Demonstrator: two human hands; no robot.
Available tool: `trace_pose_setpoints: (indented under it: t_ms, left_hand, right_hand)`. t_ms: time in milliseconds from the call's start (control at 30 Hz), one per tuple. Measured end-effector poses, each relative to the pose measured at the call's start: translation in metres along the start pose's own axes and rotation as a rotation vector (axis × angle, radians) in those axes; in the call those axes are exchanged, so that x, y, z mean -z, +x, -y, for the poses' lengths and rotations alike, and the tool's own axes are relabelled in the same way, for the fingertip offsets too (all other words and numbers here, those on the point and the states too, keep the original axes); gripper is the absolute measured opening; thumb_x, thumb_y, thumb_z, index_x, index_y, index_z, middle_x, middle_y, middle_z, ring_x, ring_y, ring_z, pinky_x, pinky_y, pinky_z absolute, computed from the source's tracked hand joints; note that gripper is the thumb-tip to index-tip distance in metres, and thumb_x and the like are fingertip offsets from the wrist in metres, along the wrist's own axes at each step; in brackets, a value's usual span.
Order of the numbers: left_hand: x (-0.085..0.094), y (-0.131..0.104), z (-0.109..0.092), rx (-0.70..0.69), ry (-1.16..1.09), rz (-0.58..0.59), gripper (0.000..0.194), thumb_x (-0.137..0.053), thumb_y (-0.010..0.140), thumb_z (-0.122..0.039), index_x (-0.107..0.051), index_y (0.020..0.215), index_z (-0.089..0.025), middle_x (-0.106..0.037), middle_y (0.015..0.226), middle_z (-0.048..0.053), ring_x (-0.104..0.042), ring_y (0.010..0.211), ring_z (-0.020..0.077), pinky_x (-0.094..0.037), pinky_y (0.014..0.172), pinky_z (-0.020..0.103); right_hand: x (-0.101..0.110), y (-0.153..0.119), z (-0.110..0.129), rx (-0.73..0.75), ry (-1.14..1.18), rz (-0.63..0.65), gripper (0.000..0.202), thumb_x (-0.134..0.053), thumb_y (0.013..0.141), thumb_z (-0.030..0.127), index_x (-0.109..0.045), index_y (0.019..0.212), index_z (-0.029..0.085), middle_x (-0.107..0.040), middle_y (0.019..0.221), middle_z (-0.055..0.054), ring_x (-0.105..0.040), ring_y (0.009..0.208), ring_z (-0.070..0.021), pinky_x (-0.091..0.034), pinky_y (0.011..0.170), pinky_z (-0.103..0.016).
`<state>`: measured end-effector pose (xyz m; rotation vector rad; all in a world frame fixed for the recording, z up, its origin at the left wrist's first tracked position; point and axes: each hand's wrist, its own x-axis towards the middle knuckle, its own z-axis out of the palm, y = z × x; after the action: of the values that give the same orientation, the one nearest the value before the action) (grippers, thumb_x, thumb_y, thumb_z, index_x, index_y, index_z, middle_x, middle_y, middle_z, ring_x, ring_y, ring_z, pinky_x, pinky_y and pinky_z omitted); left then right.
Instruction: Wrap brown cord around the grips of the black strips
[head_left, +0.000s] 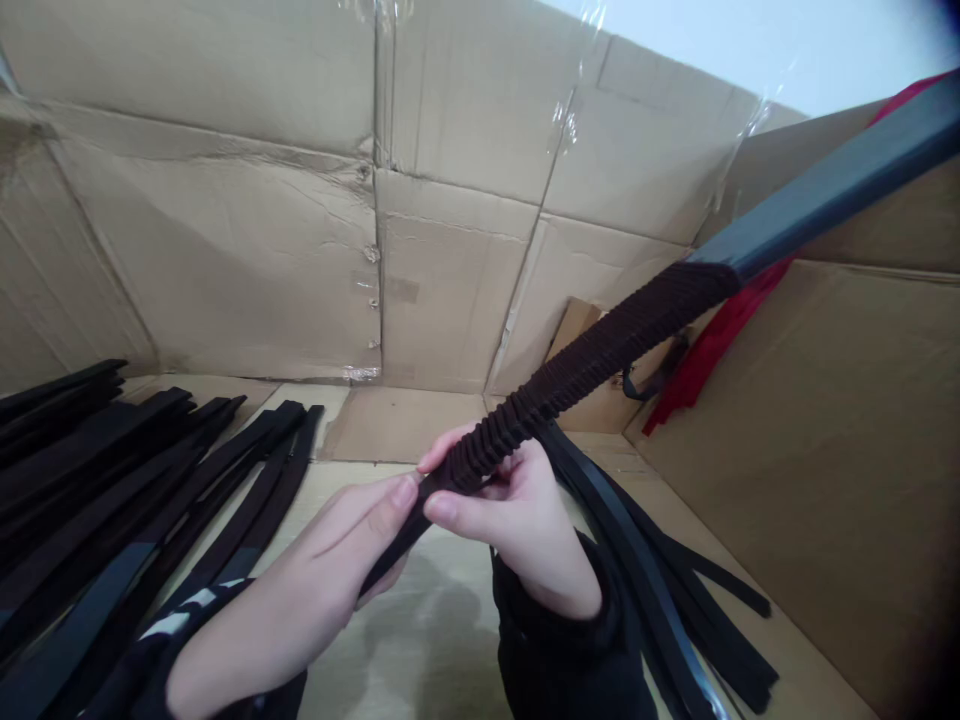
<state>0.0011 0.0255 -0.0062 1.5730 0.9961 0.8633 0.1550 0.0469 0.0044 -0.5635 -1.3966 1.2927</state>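
Note:
A long dark strip (pixel 840 190) slants from the lower middle to the upper right, grey-blue and smooth at its far part. Around its nearer part sits a dark brown fabric sleeve (pixel 592 360), bunched in tight folds. My left hand (pixel 352 535) is closed on the flat lower end of the sleeve, thumb on top. Just above it, my right hand (pixel 510 500) wraps round the gathered folds, its thumb near my left thumb. The fingers beneath the sleeve are partly hidden.
Several dark strips (pixel 142 500) lie in a pile at the left. More black strips (pixel 660 580) lie at the right, beside my right sleeve. Cardboard walls (pixel 457 280) stand behind and at the right. Red cloth (pixel 720 350) hangs behind the held strip.

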Motion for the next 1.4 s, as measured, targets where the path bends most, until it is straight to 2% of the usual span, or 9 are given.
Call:
trace_pose_setpoints:
  t_ms: [467,567,700,833,900,1067,1200,1267,1400]
  left_hand:
    - [0.013,-0.013,0.017,0.064,0.389,-0.198,0.043,-0.043,0.083,-0.06,-0.068,0.077,-0.024,-0.058,0.064,0.001,-0.052,0.053,0.0152,-0.047,0.046,0.023]
    - [0.014,-0.013,0.014,-0.071,0.445,-0.184,0.041,-0.043,0.085,-0.057,-0.07,0.093,-0.027,-0.067,0.079,0.003,-0.059,0.059,0.0161,-0.051,0.051,0.023]
    - [0.011,-0.011,0.003,-0.336,0.57,-0.087,0.041,-0.056,0.082,-0.048,-0.059,0.118,-0.03,-0.07,0.103,0.003,-0.066,0.091,0.0216,-0.054,0.074,0.027]
    - [0.008,-0.011,0.005,-0.534,0.774,-0.349,0.028,-0.053,0.087,-0.036,-0.061,0.113,-0.028,-0.072,0.096,0.003,-0.067,0.083,0.0211,-0.051,0.071,0.03]
    - [0.008,-0.011,0.007,-0.554,0.764,-0.39,0.026,-0.051,0.088,-0.038,-0.064,0.106,-0.025,-0.072,0.082,0.002,-0.067,0.073,0.0196,-0.049,0.064,0.028]
    - [0.012,-0.009,-0.001,-0.169,0.327,-0.018,0.046,-0.036,0.093,-0.045,-0.06,0.064,-0.02,-0.058,0.05,-0.002,-0.053,0.042,0.0096,-0.041,0.044,0.02]
    - [0.013,-0.003,0.001,0.063,-0.065,0.224,0.039,-0.037,0.088,-0.056,-0.055,0.096,-0.022,-0.055,0.047,-0.006,-0.045,0.035,0.0086,-0.036,0.036,0.018]
    - [0.009,-0.001,0.006,-0.042,0.031,0.125,0.039,-0.059,0.079,-0.051,-0.048,0.105,-0.025,-0.056,0.054,-0.008,-0.049,0.04,0.0096,-0.039,0.038,0.018]
    - [-0.001,0.002,0.014,-0.448,0.579,-0.403,0.026,-0.064,0.08,-0.036,-0.052,0.1,-0.023,-0.068,0.078,0.0,-0.065,0.068,0.0164,-0.048,0.059,0.025]
  right_hand:
    - [0.024,-0.021,-0.003,0.228,-0.059,-0.073,0.019,-0.075,0.072,0.03,-0.071,0.09,0.03,-0.061,0.071,0.003,-0.049,0.059,-0.0079,-0.041,0.05,-0.017]
    - [0.024,-0.017,-0.006,0.236,-0.039,-0.061,0.019,-0.074,0.073,0.034,-0.07,0.091,0.031,-0.056,0.066,0.003,-0.043,0.055,-0.008,-0.034,0.046,-0.02]
    - [0.023,-0.009,-0.008,0.238,0.019,-0.112,0.017,-0.075,0.072,0.036,-0.071,0.087,0.031,-0.035,0.055,0.006,-0.028,0.051,-0.0074,-0.022,0.045,-0.022]
    - [0.023,-0.006,-0.008,0.233,0.008,-0.15,0.022,-0.076,0.071,0.037,-0.072,0.091,0.03,-0.032,0.057,0.006,-0.027,0.054,-0.0073,-0.02,0.048,-0.023]
    - [0.025,-0.007,-0.007,0.219,-0.004,-0.113,0.028,-0.075,0.072,0.04,-0.071,0.098,0.029,-0.031,0.057,0.006,-0.024,0.051,-0.0064,-0.017,0.046,-0.023]
    - [0.028,-0.008,-0.008,0.224,0.017,0.011,0.031,-0.067,0.079,0.043,-0.069,0.106,0.027,-0.032,0.058,0.006,-0.022,0.049,-0.0054,-0.013,0.044,-0.023]
    - [0.024,-0.008,-0.008,0.23,0.051,0.029,0.033,-0.066,0.08,0.042,-0.068,0.108,0.025,-0.032,0.059,0.005,-0.021,0.05,-0.0061,-0.015,0.045,-0.024]
    - [0.021,-0.008,-0.007,0.204,0.059,-0.013,0.029,-0.067,0.08,0.04,-0.069,0.105,0.025,-0.038,0.062,0.004,-0.026,0.052,-0.0063,-0.017,0.046,-0.024]
    - [0.017,-0.008,-0.004,0.158,0.086,-0.11,0.023,-0.068,0.08,0.035,-0.07,0.101,0.024,-0.027,0.055,0.008,-0.022,0.049,-0.0058,-0.017,0.046,-0.024]
